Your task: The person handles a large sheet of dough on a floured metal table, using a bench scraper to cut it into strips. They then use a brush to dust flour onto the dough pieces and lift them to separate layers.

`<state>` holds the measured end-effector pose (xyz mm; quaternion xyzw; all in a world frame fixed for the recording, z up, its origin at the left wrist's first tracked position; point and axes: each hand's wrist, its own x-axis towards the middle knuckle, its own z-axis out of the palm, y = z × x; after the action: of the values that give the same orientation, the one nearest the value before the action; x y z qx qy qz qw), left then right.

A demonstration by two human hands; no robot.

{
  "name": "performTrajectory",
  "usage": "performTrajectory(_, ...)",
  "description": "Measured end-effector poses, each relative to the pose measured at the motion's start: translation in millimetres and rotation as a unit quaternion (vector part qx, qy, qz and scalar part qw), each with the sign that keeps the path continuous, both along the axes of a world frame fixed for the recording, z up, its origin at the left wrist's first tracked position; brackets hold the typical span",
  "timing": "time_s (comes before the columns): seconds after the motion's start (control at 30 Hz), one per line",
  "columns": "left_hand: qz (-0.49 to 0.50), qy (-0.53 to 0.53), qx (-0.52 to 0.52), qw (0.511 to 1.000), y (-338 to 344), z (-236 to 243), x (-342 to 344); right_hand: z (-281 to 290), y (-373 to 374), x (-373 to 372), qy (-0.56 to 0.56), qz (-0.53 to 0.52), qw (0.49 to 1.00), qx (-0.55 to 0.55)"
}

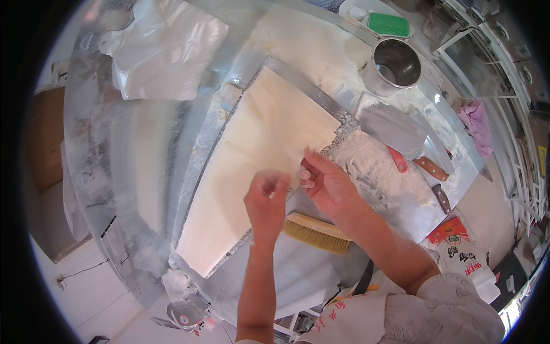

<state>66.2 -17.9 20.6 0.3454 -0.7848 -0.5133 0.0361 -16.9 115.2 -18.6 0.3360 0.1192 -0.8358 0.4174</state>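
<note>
A long, pale sheet of rolled dough lies at a slant on a dark, floured surface, its right edge ragged. Over that lower right edge, my left hand is closed, fingers curled toward the thumb; whatever they may hold is too small or blurred to make out. Beside it, apart by a small gap, my right hand has its fingers curled in, with white flour on the fingertips. Anything inside that hand is hidden. A wooden bench brush with yellowish bristles rests just below both hands.
To the right lie loose flour, a wide metal scraper, a red-handled tool and wooden-handled blades. A steel pot and a green-topped container stand behind. Clear plastic sheeting covers the far left. A printed bag sits at lower right.
</note>
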Motion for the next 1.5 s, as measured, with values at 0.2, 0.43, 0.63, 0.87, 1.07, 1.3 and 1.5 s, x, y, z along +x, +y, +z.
performTrajectory(0.2,-0.05,0.103,-0.241,0.964,-72.8,-12.0,-91.9,-9.5,-6.4,4.2,0.051,0.029,0.998,0.027)
performTrajectory(0.43,-0.161,0.067,-0.338,0.925,-101.8,-32.0,-136.7,0.9,-6.3,5.7,0.11,0.05,0.989,0.083)
performTrajectory(0.63,-0.069,0.109,-0.196,0.972,-94.9,-13.5,-130.4,0.8,-5.0,7.6,0.162,0.043,0.98,0.11)
performTrajectory(0.87,0.021,0.21,-0.096,0.973,-129.2,70.6,-47.6,47.4,-21.4,58.0,0.261,0.16,0.952,-0.001)
performTrajectory(1.07,0.004,-0.039,-0.209,0.977,-168.2,66.9,-34.2,26.7,-33.8,80.1,0.194,0.181,0.964,0.01)
performTrajectory(1.3,-0.227,0.021,-0.33,0.916,-117.0,9.6,-57.7,5.5,-4.0,54.7,0.203,0.191,0.918,0.284)
performTrajectory(1.5,-0.302,-0.028,-0.223,0.926,-13.0,-15.6,-67.6,-12.7,28.1,24.1,0.247,0.134,0.901,0.33)
